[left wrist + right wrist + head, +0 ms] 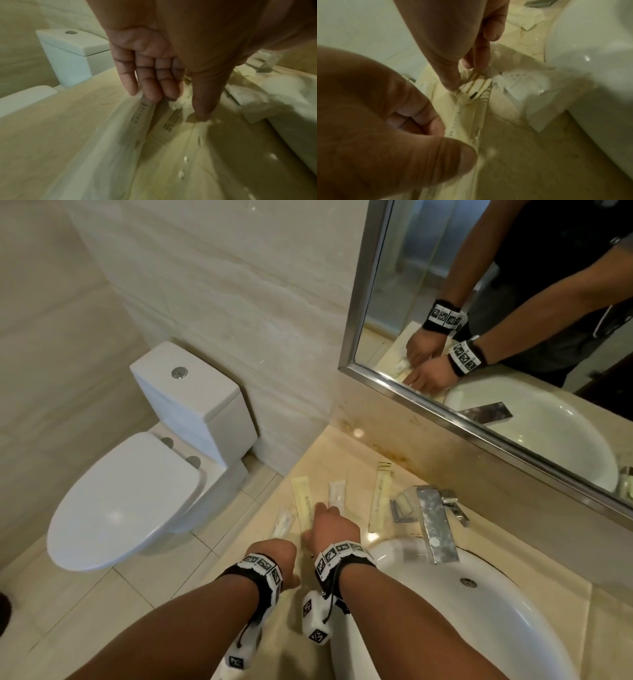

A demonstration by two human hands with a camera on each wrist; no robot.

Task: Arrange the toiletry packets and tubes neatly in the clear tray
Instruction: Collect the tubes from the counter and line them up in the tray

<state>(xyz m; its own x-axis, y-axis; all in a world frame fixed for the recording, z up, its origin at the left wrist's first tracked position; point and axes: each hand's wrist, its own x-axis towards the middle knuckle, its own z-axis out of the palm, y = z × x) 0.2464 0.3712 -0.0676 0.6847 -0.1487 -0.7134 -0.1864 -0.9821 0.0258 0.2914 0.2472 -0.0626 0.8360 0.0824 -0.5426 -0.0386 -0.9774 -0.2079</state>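
Several toiletry packets lie on the beige counter left of the sink. They include a cream packet [303, 501], a white one [336, 494], a long thin one [380, 501] and a clear-wrapped one [282, 523]. My right hand [322, 508] reaches over them. In the right wrist view it [467, 75] pinches the gold-striped end of the cream packet [476, 88]. My left hand [279, 553] sits just behind, its straight fingers [154, 94] resting on printed packets [173, 119] and its thumb pressing down. A clear tray edge [481, 121] runs beside the cream packet. The tray's outline does not show in the head view.
A steel faucet [436, 529] and white sink [513, 628] lie to the right, with small packets [404, 505] at the faucet's base. A toilet [137, 491] stands left of the counter edge. A mirror [513, 302] hangs behind.
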